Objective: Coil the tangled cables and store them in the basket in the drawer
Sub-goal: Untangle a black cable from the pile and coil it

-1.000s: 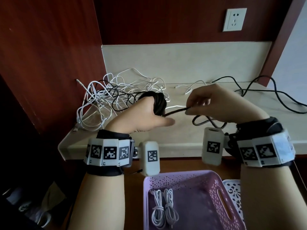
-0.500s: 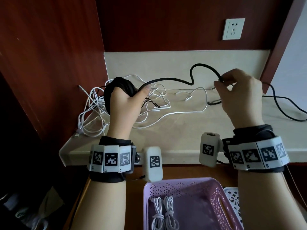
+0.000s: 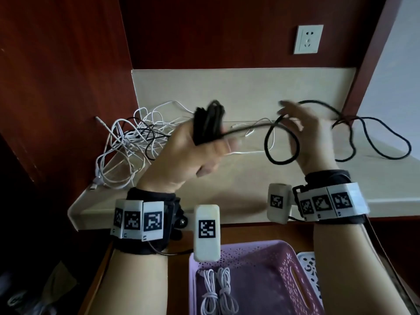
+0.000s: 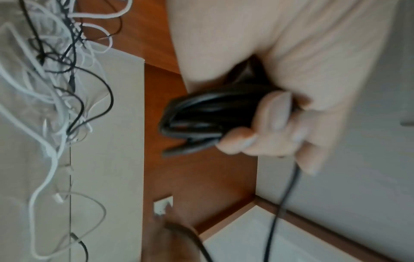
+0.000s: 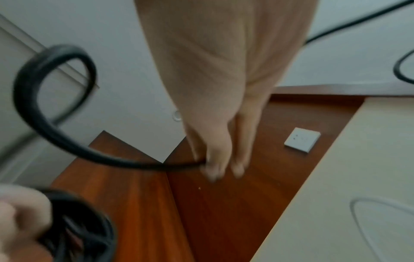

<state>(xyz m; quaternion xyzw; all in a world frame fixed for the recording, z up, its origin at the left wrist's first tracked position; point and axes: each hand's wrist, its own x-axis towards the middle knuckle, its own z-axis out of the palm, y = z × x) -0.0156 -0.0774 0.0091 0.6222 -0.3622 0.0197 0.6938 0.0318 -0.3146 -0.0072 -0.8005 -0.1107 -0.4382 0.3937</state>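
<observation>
The left hand grips a thick bundle of black rubbery cable; right hand fingertips pinch its round loose loop.

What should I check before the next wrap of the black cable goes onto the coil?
1. Left hand grips the black coil: ok.
2. Right hand has the free black cable at its fingertips: ok, but grip firmness blurred, cannot tell.
3. Loop between the hands hangs free of the white cable tangle: ok.
4. Remaining slack on the counter free of knots: cannot tell.
5. Purple basket has room beside the two white coiled cables: ok.
</observation>
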